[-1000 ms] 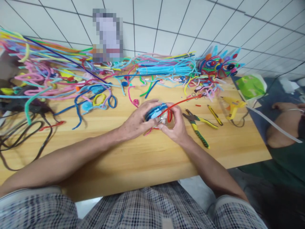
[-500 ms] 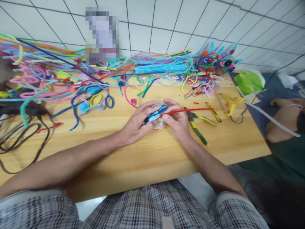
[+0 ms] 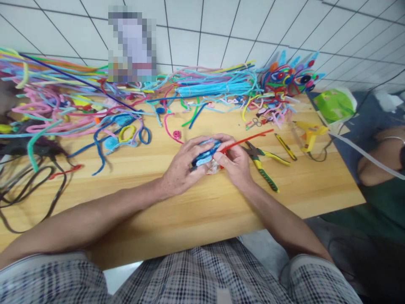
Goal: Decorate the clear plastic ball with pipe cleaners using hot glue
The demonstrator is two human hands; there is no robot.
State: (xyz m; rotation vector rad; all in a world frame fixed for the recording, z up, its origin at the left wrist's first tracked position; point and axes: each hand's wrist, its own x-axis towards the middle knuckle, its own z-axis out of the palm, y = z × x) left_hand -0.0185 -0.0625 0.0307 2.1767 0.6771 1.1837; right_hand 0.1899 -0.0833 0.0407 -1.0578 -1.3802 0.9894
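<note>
My left hand (image 3: 182,169) is closed around a blue craft piece (image 3: 205,155) of coiled pipe cleaner in dark and light blue. Clear and red material shows on its underside, partly covered by my fingers. My right hand (image 3: 234,162) pinches a red pipe cleaner (image 3: 249,139) against the piece's right side. The red strand's free end points up and to the right, past my fingers. Just right of my right hand lie pliers (image 3: 261,164) with yellow-green handles.
A yellow utility knife (image 3: 285,147), a yellow glue gun (image 3: 311,134) and small scissors (image 3: 255,123) lie to the right. Piled pipe cleaners (image 3: 218,88) line the wall. Colourful finished figures (image 3: 284,78) stand at back right. Black cables (image 3: 50,190) coil at left. Another person's arm (image 3: 378,160) is at far right.
The red pipe cleaner's free end has swung from nearly level to slanting upward and looks shorter, with two strands at the tip. Both hands stay on the blue piece.
</note>
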